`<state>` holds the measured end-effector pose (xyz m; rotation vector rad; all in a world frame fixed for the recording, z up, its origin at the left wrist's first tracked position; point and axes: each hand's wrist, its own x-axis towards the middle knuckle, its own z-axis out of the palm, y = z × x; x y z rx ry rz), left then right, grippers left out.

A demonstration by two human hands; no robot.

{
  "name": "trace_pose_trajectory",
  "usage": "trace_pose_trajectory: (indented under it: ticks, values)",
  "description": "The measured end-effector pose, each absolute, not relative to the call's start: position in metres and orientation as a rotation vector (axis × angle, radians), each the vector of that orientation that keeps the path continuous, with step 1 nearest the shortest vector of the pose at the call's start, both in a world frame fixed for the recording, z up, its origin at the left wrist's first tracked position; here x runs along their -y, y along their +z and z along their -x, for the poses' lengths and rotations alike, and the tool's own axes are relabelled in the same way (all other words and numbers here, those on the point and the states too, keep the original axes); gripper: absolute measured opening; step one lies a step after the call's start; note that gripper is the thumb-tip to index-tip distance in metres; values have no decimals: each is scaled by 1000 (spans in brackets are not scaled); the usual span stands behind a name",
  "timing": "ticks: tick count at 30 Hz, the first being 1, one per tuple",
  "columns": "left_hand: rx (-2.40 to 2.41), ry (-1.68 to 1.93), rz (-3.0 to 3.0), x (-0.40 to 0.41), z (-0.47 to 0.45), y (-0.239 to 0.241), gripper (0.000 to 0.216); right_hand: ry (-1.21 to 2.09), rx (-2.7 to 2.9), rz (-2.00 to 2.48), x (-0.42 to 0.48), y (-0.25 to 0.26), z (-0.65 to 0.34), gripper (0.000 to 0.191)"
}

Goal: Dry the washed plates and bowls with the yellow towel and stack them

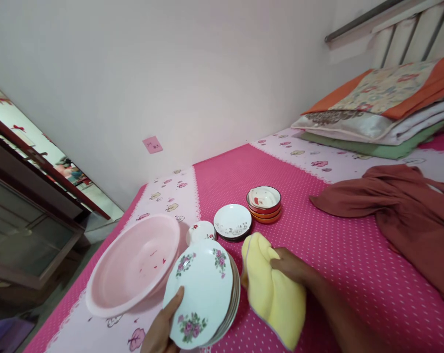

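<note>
My left hand (163, 327) grips the near rim of a white plate with pink flower prints (202, 289), the top one of a stack lying on the pink bedsheet (339, 255). Its thumb lies over the plate's edge. My right hand (291, 269) is closed on a yellow cloth (271, 294), which drapes over the fingers just right of the plate stack. Beyond the stack lie a small white saucer (202, 231), a white dish with a dark rim (232, 221) and a stack of orange-red bowls (264, 203).
A pink plastic basin (134, 264) sits left of the plates near the bed's edge. A brown garment (402, 215) lies crumpled at the right. Folded blankets and a pillow (380, 113) are piled at the headboard. A white wall runs along the far side.
</note>
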<state>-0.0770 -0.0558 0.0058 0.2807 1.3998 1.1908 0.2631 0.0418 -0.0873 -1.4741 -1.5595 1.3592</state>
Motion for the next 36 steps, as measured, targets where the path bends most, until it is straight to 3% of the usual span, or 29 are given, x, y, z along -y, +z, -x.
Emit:
trace_pose_trajectory:
  ticks: [6,17,25,31,36]
  values:
    - [-1417,1231,-264,41,69,-33,64,1346,1563,1536,-43,-90,-263,24]
    - [-1594,1208,-517,28,74,-61,38,1281,1581,1520,-40,-96,-264,25]
    - [-1919,1298,-904,52,122,-71,61,1145,1589,1521,-43,-112,-261,23]
    - [-2352,1210,-1291,74,137,-89,26,967,1555,1528,-39,-123,-256,25]
    - [-2524,1045,-1496,62,143,-100,23,777,1523,1544,-39,-133,-251,25]
